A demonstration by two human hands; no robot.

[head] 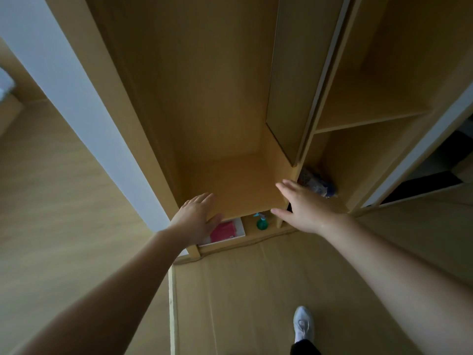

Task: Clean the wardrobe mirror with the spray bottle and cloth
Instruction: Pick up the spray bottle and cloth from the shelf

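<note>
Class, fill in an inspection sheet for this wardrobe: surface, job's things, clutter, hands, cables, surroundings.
Surface: wooden shelf, light wood.
Job's things: green spray bottle upright in the low compartment under the shelf; pink cloth left of it on a white tray; likely mirror panel up right.
Clutter: blurred bundle in the right compartment.
Hands: left hand and right hand open, holding nothing, at the shelf's front.
Cables: nothing seen.
Surroundings: wooden floor, white shoe.

no readable text, labels, brands, numbers or signs on any surface
</note>
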